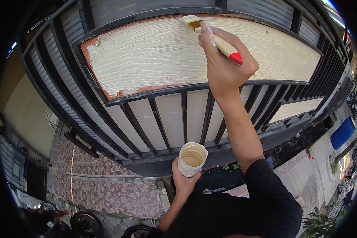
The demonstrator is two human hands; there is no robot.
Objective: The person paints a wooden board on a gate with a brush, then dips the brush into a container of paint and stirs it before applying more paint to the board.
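My right hand (229,63) grips a paintbrush (225,47) by its pale handle with a red end. Cream paint coats its bristles, which touch the upper edge of a wooden panel (146,55). Most of the panel wears cream paint over its wavy grain; reddish-brown wood shows along the left end and parts of the top and bottom edges. White smears mark my right thumb and finger. Lower down, my left hand (183,183) is closed around a cream plastic cup (192,159) with an uneven rim. Some cream paint lies inside the cup.
Black metal bars (184,115) of a gate frame the panel above and below. Patterned floor tiles (111,194) lie at lower left. A dark gutter (222,178) runs beneath the gate. At right are a blue barrel (343,133) and concrete paving (305,178). Motorcycle wheels (85,223) stand at bottom left.
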